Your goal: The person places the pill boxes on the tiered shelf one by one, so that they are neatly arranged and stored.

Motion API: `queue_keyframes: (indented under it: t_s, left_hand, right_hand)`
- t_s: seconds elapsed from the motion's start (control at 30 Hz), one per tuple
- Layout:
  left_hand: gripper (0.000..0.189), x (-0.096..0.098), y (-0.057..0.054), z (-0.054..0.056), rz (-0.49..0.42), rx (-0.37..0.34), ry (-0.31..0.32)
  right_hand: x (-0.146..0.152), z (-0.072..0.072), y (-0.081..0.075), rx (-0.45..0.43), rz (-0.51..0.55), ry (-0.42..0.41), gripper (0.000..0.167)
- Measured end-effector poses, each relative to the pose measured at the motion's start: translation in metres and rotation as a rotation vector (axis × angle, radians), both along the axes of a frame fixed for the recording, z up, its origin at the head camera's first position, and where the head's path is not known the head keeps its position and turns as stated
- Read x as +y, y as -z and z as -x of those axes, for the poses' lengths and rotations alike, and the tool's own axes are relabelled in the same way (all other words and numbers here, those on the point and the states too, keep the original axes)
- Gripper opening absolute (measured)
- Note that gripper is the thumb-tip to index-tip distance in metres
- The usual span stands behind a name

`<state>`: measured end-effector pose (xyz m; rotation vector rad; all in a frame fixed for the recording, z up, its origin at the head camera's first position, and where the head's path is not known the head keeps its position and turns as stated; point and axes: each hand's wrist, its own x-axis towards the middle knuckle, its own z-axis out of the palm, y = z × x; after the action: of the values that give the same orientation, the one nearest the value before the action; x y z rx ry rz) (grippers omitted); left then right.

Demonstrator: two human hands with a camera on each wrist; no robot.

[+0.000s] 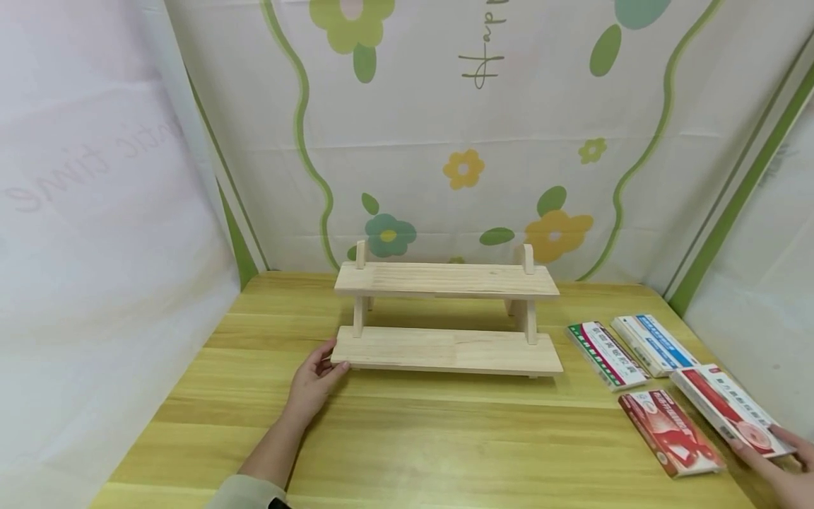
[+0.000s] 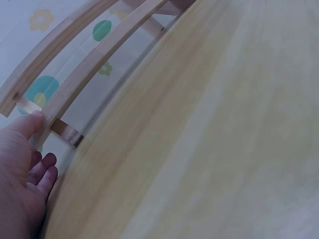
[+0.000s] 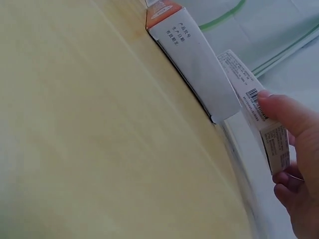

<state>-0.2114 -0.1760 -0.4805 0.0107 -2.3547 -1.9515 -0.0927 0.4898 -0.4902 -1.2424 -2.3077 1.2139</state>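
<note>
A two-tier wooden shelf (image 1: pixel 445 348) stands on the table, its upper board raised behind the lower one. At the lower board's left end, my left hand (image 1: pixel 310 387) grips the edge; the left wrist view shows the thumb on the board (image 2: pixel 82 74) and the fingers curled below. Far to the right, my right hand (image 1: pixel 779 470) pinches a red-and-white medicine box (image 1: pixel 731 410) by its near end. In the right wrist view that box (image 3: pixel 246 89) is tilted between thumb and fingers. A red medicine box (image 1: pixel 670 433) lies flat to its left.
Behind the held box lie a white-and-blue box (image 1: pixel 655 344) and a white box with green and magenta edges (image 1: pixel 609 355). A flower-printed curtain (image 1: pixel 407 127) closes off the back, with white cloth (image 1: pixel 95 247) at the left side. The wooden table (image 1: pixel 445 452) extends in front of the shelf.
</note>
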Motion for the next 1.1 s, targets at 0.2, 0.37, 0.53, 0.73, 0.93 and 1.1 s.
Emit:
queue_keyframes:
  t_s: [0.2,0.37,0.53,0.73,0.93,1.1]
  left_hand:
    - [0.061,0.0,0.0,0.001,-0.005,0.0,0.0]
    - [0.062,0.0,0.0,-0.001,-0.006,-0.002,0.0]
    - [0.062,-0.001,0.001,-0.001,-0.009,0.001,-0.001]
    - [0.062,0.0,0.002,0.001,-0.013,0.007,-0.002]
    - [0.061,0.0,0.004,0.001,-0.02,0.013,-0.005]
    - [0.061,-0.001,0.005,0.002,-0.019,0.015,-0.012]
  right_hand:
    - [0.0,0.01,-0.02,-0.047,-0.118,-0.159,0.088]
    - [-0.007,0.016,-0.039,-0.028,-0.222,-0.311,0.091]
    - [-0.016,0.028,-0.057,0.03,-0.347,-0.41,0.087]
    - [-0.03,0.045,-0.08,0.049,-0.391,-0.484,0.086]
    - [-0.049,0.063,-0.104,0.033,-0.369,-0.586,0.087]
    - [-0.068,0.078,-0.118,0.061,-0.37,-0.665,0.086]
